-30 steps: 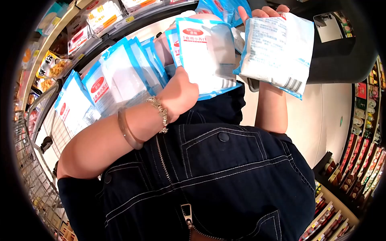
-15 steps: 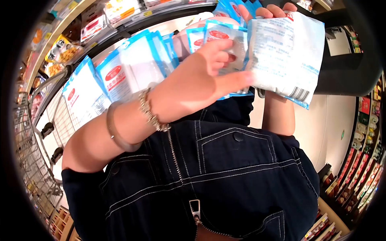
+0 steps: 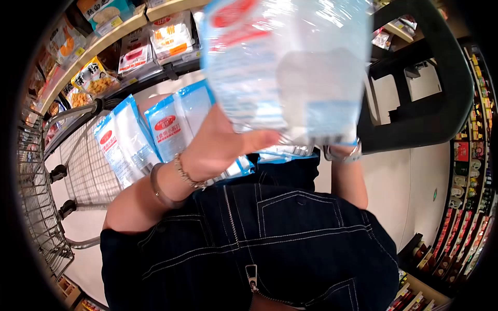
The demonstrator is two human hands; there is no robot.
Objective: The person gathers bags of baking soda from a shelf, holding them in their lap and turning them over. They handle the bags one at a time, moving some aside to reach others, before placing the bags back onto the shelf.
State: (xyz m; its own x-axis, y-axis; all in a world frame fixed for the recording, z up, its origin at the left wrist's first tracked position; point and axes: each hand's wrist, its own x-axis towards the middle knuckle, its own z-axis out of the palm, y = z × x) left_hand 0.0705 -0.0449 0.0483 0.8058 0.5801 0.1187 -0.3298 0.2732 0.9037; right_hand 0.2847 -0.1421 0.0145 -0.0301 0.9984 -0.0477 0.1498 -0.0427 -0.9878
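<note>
Far left: wire cart (image 3: 39,202), shelf of food packs (image 3: 170,35) above it. Next, leftmost blue-edged bag (image 3: 120,141), leaning at a slant, then second blue-edged bag (image 3: 168,122) just beside it, both upright-ish and behind the left forearm (image 3: 136,203). Left hand (image 3: 207,155) is at the lower left corner of the raised bag (image 3: 316,67): thumb along the bottom edge, fingers hidden behind. Reads as a narrow pinch on that bag; finger spread can't be checked. Raised bag is up close to the camera, top cut off, print a bit blurred. More bags (image 3: 285,154) sit below it, mostly covered. Right wrist (image 3: 343,154) shows under its lower right corner; right hand itself is hidden, so can't tell what its grip is. Dark frame (image 3: 441,132) right of the bag, shelving (image 3: 474,155) far right. Handling, my read: powder fill, moderate weight, soft and saggy, glossy film so a bit slippery. Not fragile, but a seam could split if yanked. Best hold: palm under the filled lower part, thumb on the face. Sealed edge only for a light, short pinch.
</note>
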